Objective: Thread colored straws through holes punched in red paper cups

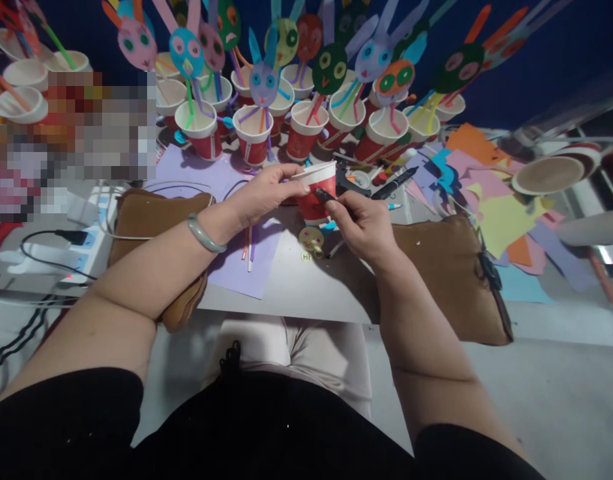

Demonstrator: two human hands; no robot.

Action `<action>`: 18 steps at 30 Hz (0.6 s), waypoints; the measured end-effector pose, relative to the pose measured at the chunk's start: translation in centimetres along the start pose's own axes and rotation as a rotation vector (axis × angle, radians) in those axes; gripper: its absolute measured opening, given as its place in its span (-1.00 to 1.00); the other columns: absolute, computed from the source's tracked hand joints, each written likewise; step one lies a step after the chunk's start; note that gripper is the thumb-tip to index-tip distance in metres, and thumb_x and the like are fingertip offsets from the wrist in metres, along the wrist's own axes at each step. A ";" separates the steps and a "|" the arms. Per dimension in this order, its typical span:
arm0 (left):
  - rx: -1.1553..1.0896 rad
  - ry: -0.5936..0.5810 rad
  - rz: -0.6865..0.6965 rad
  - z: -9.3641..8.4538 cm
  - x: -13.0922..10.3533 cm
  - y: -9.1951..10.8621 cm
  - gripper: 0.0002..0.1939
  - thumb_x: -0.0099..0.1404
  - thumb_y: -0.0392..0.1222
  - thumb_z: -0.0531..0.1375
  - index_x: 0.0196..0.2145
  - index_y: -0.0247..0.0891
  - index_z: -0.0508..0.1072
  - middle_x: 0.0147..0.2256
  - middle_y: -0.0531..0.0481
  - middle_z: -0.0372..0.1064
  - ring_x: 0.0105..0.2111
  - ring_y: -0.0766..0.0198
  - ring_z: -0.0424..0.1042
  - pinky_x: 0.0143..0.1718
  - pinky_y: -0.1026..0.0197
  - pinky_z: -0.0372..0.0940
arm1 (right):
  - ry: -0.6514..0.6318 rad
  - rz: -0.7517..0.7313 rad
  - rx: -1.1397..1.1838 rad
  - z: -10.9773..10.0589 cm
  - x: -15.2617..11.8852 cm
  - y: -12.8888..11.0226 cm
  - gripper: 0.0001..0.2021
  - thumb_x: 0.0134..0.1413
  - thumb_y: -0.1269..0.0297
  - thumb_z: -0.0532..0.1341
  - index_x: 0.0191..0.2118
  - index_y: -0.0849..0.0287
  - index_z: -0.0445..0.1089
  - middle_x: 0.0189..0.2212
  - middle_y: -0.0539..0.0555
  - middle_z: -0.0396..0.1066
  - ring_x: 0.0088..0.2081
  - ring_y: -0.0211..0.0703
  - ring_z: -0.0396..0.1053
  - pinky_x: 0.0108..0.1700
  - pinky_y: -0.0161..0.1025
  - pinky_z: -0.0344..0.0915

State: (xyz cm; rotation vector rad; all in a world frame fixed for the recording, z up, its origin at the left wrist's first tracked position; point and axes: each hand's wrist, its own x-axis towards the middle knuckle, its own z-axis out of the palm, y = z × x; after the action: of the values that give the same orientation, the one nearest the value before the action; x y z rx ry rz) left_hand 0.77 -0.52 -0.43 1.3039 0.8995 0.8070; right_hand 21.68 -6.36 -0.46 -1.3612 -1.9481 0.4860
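My left hand grips a red paper cup with a white rim, thumb and fingers near its upper side. Pinched in my right hand is a small dark tool, its tip against the cup's red wall; its exact kind is too small to tell. Just below the cup, a small yellowish paper face lies on the table with "Hi" discs. Orange, white and purple strips rest on a purple paper sheet left of the cup. A black glue gun lies behind my right hand.
Several red cups with paper rabbit-eared figures stand along the back. Brown pads lie under both forearms. Coloured paper scraps and tilted stacked cups are at right. A power strip with cables is at left.
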 end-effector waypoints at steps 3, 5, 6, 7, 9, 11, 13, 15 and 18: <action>-0.005 -0.015 0.042 0.2 -0.2 0.1 -0.86 0.31 -0.23 0.30 -0.20 -0.31 0.58 -0.22 -0.02 0.54 -0.18 0.31 0.53 -0.01 0.18 0.43 | 0.007 0.020 -0.021 0.1 -0.1 -0.1 -0.46 0.33 -0.25 0.09 -0.48 0.10 0.25 -0.63 -0.08 0.07 -0.54 -0.27 0.04 -0.43 -0.22 0.00; 0.016 -0.020 0.091 0.2 -0.3 0.2 -0.86 0.31 -0.19 0.32 -0.21 -0.30 0.61 -0.16 -0.03 0.56 -0.12 0.30 0.53 0.03 0.19 0.41 | 0.022 0.027 -0.034 0.2 -0.1 -0.1 -0.47 0.33 -0.24 0.09 -0.48 0.10 0.25 -0.63 -0.09 0.06 -0.54 -0.27 0.04 -0.42 -0.22 0.00; 0.034 -0.012 0.117 0.2 -0.3 0.3 -0.86 0.30 -0.18 0.34 -0.23 -0.30 0.61 -0.12 -0.03 0.56 -0.08 0.29 0.52 0.04 0.20 0.41 | 0.029 0.029 -0.041 0.2 -0.1 -0.1 -0.48 0.33 -0.23 0.10 -0.48 0.10 0.24 -0.63 -0.09 0.05 -0.54 -0.27 0.04 -0.42 -0.22 -0.01; 0.055 0.000 0.140 0.3 -0.4 0.5 -0.86 0.28 -0.16 0.36 -0.26 -0.29 0.62 -0.10 -0.04 0.56 -0.05 0.27 0.51 0.06 0.20 0.40 | 0.036 0.031 -0.048 0.2 -0.1 -0.1 -0.48 0.33 -0.22 0.10 -0.48 0.10 0.24 -0.63 -0.08 0.05 -0.54 -0.27 0.04 -0.42 -0.22 -0.01; 0.087 0.031 0.166 0.3 -0.5 0.7 -0.84 0.25 -0.13 0.40 -0.34 -0.29 0.61 -0.06 -0.05 0.55 -0.01 0.25 0.50 0.07 0.21 0.40 | 0.048 0.037 -0.061 0.2 -0.2 -0.2 -0.49 0.34 -0.21 0.10 -0.48 0.10 0.25 -0.63 -0.08 0.07 -0.55 -0.26 0.04 -0.42 -0.21 -0.02; 0.094 0.048 0.164 0.4 -0.6 0.9 -0.83 0.25 -0.13 0.41 -0.38 -0.29 0.59 -0.05 -0.07 0.54 0.00 0.24 0.50 0.06 0.21 0.40 | 0.057 0.042 -0.074 0.3 -0.2 -0.2 -0.49 0.35 -0.21 0.09 -0.47 0.10 0.26 -0.63 -0.06 0.10 -0.54 -0.25 0.06 -0.42 -0.21 -0.02; 0.083 0.047 0.156 0.6 -0.6 0.8 -0.83 0.26 -0.14 0.41 -0.38 -0.29 0.57 -0.06 -0.07 0.54 0.00 0.24 0.50 0.05 0.20 0.40 | 0.065 0.045 -0.090 0.3 -0.3 -0.2 -0.50 0.35 -0.20 0.08 -0.46 0.10 0.27 -0.62 -0.06 0.11 -0.53 -0.24 0.06 -0.42 -0.21 -0.02; 0.067 0.048 0.156 0.7 -0.6 0.5 -0.82 0.27 -0.15 0.41 -0.37 -0.29 0.55 -0.12 -0.05 0.54 -0.01 0.24 0.50 0.05 0.19 0.39 | 0.066 0.048 -0.111 0.3 -0.3 -0.2 -0.50 0.35 -0.20 0.08 -0.45 0.09 0.28 -0.62 -0.05 0.11 -0.53 -0.23 0.05 -0.41 -0.21 -0.03; 0.045 0.048 0.144 0.7 -0.6 0.0 -0.79 0.25 -0.14 0.42 -0.36 -0.28 0.49 -0.24 0.00 0.54 -0.08 0.25 0.52 0.01 0.20 0.39 | 0.056 0.059 -0.146 0.4 -0.3 -0.3 -0.52 0.34 -0.19 0.09 -0.45 0.09 0.28 -0.63 -0.05 0.09 -0.54 -0.23 0.02 -0.42 -0.20 -0.07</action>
State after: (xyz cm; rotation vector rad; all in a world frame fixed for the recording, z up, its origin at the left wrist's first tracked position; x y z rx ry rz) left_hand 1.14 -1.34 -0.38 1.4058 0.8736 0.9383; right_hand 21.25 -6.73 -0.68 -1.5106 -1.9341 0.3353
